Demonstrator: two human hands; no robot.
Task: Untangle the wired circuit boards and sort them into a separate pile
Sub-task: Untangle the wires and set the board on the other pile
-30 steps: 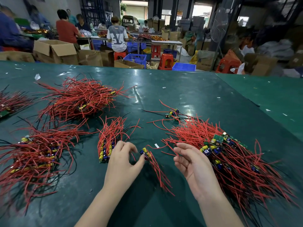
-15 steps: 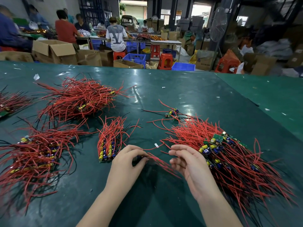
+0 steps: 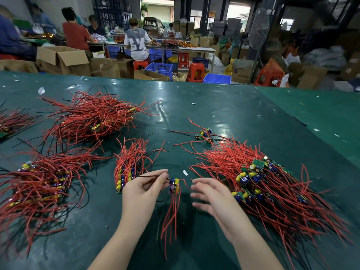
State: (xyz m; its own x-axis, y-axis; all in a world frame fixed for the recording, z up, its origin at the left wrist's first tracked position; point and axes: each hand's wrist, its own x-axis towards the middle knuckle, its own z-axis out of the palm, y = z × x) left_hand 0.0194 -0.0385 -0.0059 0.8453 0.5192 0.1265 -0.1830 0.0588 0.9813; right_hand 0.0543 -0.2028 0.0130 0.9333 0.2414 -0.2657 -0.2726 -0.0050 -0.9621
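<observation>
I am looking down at a green table mat (image 3: 224, 114) in a busy workshop. My left hand (image 3: 144, 190) is pinching a small wired circuit board (image 3: 174, 185) by what looks like its black lead, though motion blur is softening that contact; its red wires are trailing toward me. My right hand (image 3: 212, 195) is hovering just beside the board, fingers loosely spread, gripping nothing. The tangled pile (image 3: 272, 188) is lying right of that hand, the sorted stack (image 3: 128, 168) just beyond my left.

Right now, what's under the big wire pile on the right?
Small circuit boards with yellow and blue parts show through the big wire pile, which lies on the green table. Any boards deeper down are covered by wires.
</observation>
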